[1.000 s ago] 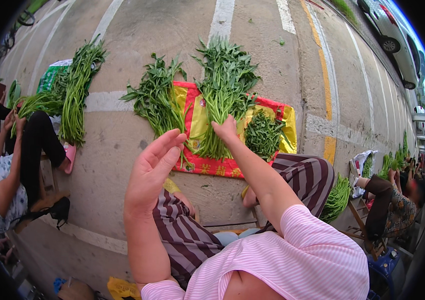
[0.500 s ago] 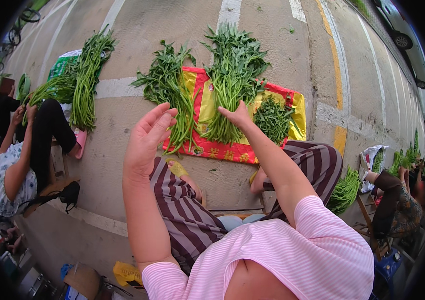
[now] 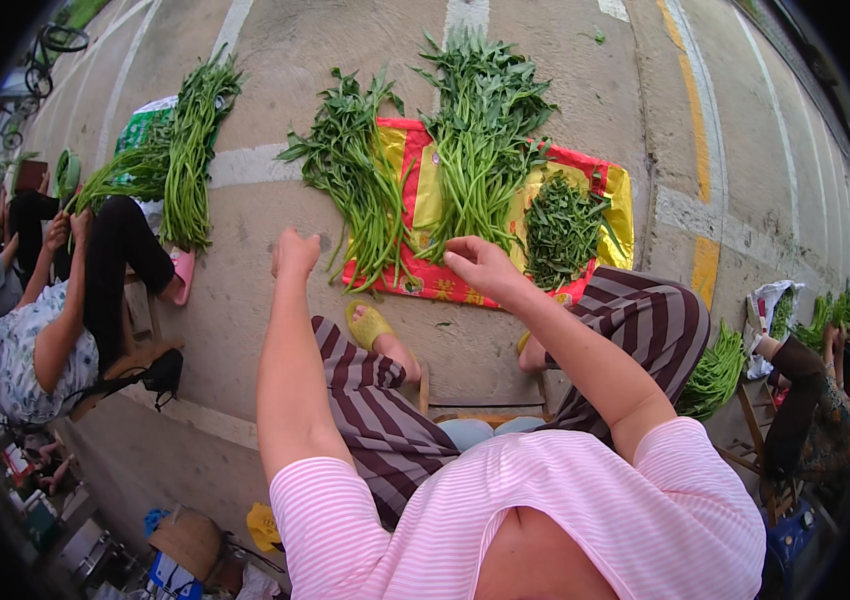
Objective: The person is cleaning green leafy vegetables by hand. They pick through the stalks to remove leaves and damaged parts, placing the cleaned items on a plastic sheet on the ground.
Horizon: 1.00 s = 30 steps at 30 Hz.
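Long-stemmed leafy greens lie in two bunches on a red and yellow plastic sack: a smaller left bunch [image 3: 360, 185] and a fuller right bunch [image 3: 480, 150]. My left hand [image 3: 295, 254] hovers over the concrete just left of the left bunch's stem ends. Its fingers are curled in, thumb sticking out to the right, and nothing shows in it. Above the sack's near edge, by the right bunch's stem ends, my right hand [image 3: 488, 268] is loosely bent with its thumb apart, holding nothing visible. A pile of short leafy pieces [image 3: 563, 228] sits right of it.
The sack [image 3: 425, 287] lies on concrete beyond my yellow slippers [image 3: 370, 325]. At left, a seated person [image 3: 55, 310] handles greens beside another bunch [image 3: 188, 160]. More greens [image 3: 715, 375] lie right of my knee, near another seated person [image 3: 815, 410].
My right hand has come off the right bunch, toward me. My left hand, spread before, has curled its fingers and turned downward. The view has shifted slightly.
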Available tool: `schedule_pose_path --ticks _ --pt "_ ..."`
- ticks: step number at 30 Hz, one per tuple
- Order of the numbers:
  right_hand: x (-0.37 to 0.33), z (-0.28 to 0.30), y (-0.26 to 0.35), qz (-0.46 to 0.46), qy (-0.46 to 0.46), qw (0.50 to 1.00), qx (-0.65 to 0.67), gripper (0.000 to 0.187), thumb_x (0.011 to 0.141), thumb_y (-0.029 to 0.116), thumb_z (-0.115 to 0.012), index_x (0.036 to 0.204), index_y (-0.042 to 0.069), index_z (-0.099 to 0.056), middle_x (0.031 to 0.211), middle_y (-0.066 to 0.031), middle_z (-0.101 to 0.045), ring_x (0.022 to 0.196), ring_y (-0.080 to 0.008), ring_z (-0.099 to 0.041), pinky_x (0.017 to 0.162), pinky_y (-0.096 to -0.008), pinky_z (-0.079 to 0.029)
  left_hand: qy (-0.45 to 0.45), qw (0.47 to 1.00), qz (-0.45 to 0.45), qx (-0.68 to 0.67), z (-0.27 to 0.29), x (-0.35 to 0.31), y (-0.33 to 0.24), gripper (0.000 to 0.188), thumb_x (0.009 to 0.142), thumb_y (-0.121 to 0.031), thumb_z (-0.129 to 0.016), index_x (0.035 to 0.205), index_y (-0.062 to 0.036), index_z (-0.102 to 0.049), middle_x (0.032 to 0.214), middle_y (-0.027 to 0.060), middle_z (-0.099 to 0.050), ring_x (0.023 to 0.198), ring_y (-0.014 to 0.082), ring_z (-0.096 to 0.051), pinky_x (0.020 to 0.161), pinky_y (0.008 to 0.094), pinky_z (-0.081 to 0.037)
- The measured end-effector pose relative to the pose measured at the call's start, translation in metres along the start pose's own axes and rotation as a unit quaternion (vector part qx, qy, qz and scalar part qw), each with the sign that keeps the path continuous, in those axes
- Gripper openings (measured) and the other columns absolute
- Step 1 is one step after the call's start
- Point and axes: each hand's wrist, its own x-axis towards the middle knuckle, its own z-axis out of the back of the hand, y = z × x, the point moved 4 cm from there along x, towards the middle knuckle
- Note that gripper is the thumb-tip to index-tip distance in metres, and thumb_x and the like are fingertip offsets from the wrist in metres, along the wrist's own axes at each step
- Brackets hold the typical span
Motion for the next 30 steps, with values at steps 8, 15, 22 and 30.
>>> schedule_pose_path --ticks 8,15,22,30 --pt "0.105 -0.104 -0.065 0.031 -0.002 0.998 -0.05 0.06 0.09 0.028 -0.062 0.134 -0.009 -0.047 0.129 -0.0267 -0.057 0.121 -0.0351 -0.057 0.103 -0.0404 -0.044 0.04 0.994 0.07 -0.07 -0.135 0.002 -0.017 0.081 0.076 -0.036 -0.076 0.139 0.0004 -0.041 0.139 0.0203 -0.051 0.132 0.0344 -0.045 0.107 0.0472 -0.039" --pt "0.204 -0.099 -0.079 -0.022 -0.123 0.979 -0.162 0.068 0.09 0.027 -0.061 0.142 -0.008 -0.035 0.138 -0.0302 -0.048 0.13 -0.0395 -0.047 0.109 -0.0409 -0.037 -0.001 0.993 0.082 -0.083 -0.176 0.039 -0.002 0.113 0.068 -0.044 -0.083 0.152 -0.0034 -0.02 0.159 0.014 -0.025 0.147 0.0347 -0.018 0.113 0.0605 -0.023" --pt "0.25 -0.115 -0.109 0.04 -0.182 0.967 -0.176 0.077 0.085 0.022 -0.064 0.142 -0.012 -0.025 0.143 -0.0317 -0.037 0.132 -0.0432 -0.039 0.111 -0.0456 -0.033 0.051 0.993 0.091 -0.051 -0.175 0.057 -0.013 0.121 0.065 -0.047 -0.085 0.154 -0.0053 -0.014 0.159 0.013 -0.024 0.149 0.032 -0.015 0.115 0.0656 -0.011" --pt "0.268 -0.138 -0.13 -0.006 -0.214 0.975 -0.065 0.073 0.079 0.022 -0.075 0.135 -0.008 -0.038 0.127 -0.0249 -0.056 0.117 -0.0337 -0.056 0.1 -0.0401 -0.044 -0.08 0.994 0.067 -0.04 -0.194 0.051 -0.024 0.094 0.066 -0.036 -0.084 0.14 -0.0036 -0.037 0.128 0.0152 -0.054 0.127 0.0331 -0.044 0.113 0.0583 -0.021"
